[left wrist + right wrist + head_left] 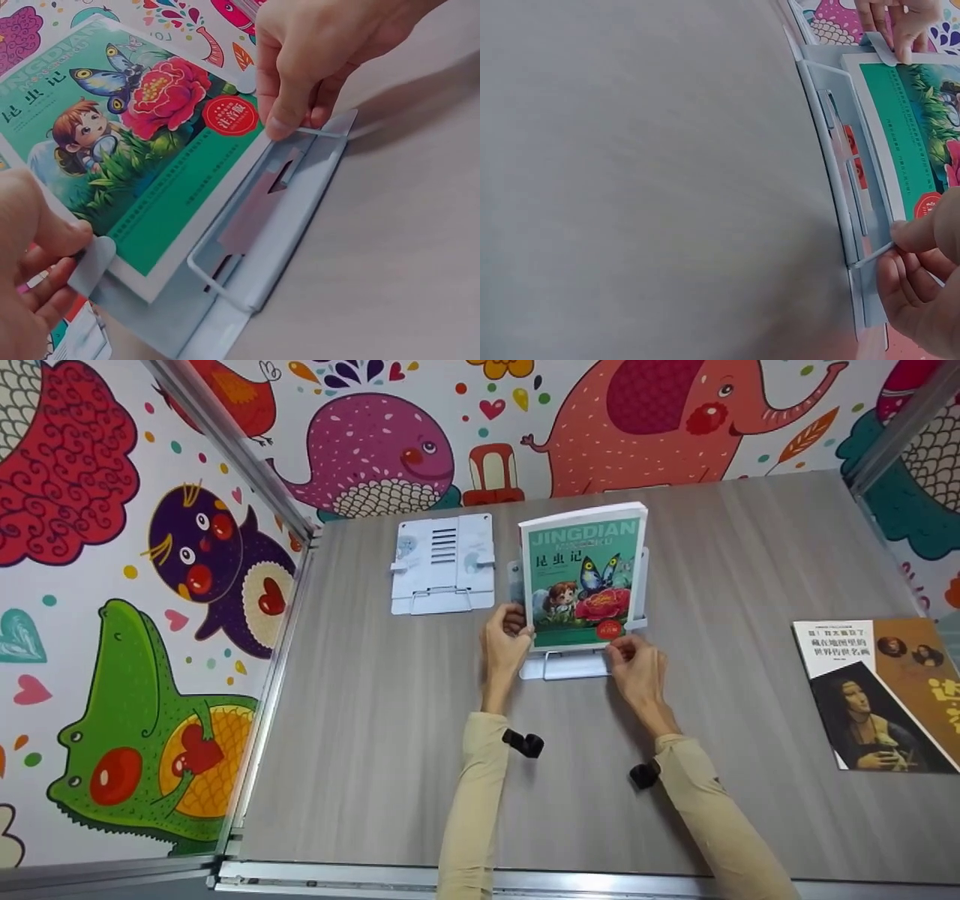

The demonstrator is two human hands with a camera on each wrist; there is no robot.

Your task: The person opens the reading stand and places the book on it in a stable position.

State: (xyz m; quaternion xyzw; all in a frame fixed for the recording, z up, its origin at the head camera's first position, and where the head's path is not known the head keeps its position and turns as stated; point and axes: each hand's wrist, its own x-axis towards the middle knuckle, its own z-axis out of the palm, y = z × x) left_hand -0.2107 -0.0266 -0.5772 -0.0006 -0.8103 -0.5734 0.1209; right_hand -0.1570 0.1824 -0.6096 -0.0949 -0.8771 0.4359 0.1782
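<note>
A green-covered children's book (581,585) with a butterfly and a red flower leans back on a white book stand (531,667). At the book's lower left edge, my left hand (506,641) pinches the stand's side clip (96,264), whose tab lies over the cover's edge. The thumb is close against the book; the other fingers curl beside the clip. My right hand (639,671) is at the lower right corner. Its thumb and curled fingers pinch the corner of the stand's wire holder (870,256), right under the book. Part of this wire is hidden by the fingers.
Another white book stand (444,566) lies flat to the left, without a book. Overlapping at the table's right side are a white-and-black book (862,720) and a brown book (911,660). Cartoon-printed panels (382,457) and metal rails (277,697) border the table.
</note>
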